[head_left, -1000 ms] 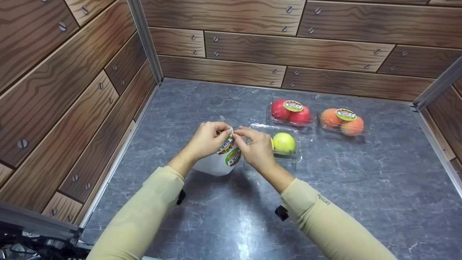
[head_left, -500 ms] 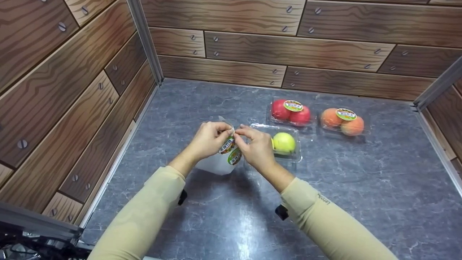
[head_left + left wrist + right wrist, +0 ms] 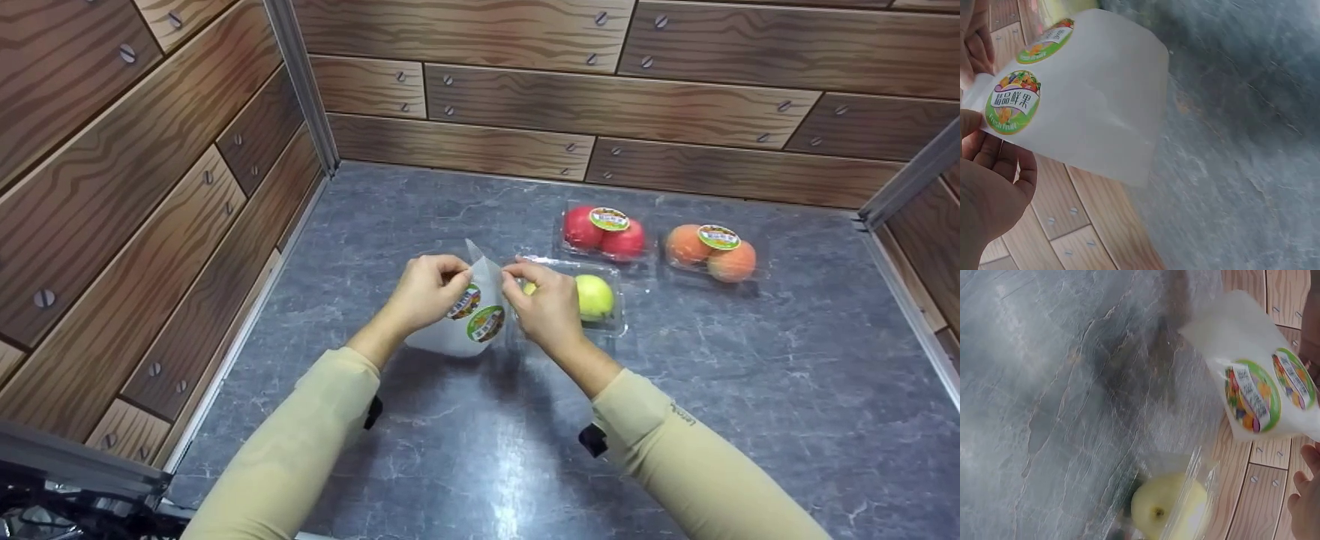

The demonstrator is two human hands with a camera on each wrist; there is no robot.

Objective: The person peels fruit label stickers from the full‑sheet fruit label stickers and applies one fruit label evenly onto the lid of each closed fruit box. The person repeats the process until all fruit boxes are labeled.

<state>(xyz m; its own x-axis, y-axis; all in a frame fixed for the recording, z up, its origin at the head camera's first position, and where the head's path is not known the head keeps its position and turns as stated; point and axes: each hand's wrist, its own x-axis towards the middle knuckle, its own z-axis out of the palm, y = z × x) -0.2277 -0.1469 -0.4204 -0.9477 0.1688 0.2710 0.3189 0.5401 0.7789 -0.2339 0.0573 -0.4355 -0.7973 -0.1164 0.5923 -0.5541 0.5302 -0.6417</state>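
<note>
A white translucent sticker sheet (image 3: 457, 341) with two oval fruit labels (image 3: 486, 324) hangs between the hands, tilted above the table. The left hand (image 3: 429, 292) pinches its upper edge between thumb and forefinger, also seen in the left wrist view, where the sheet (image 3: 1100, 95) bends outward. At the sheet's right edge, the right hand (image 3: 551, 304) has its thumb and forefinger together and appears to pinch it; the exact contact is small. Beyond the right hand sits a clear plastic box (image 3: 621, 319) holding yellow-green fruit (image 3: 596, 298), partly hidden by that hand.
Farther back stand a clear box of red fruit (image 3: 602, 234) and one of orange fruit (image 3: 711, 253), each bearing an oval label. The grey marbled table (image 3: 480, 465) is bounded by wood-patterned walls (image 3: 510, 90) at the back and sides.
The hands have drawn slightly apart, the right one moving right. More of the sheet's upper part now shows between them. The fruit boxes have stayed in place.
</note>
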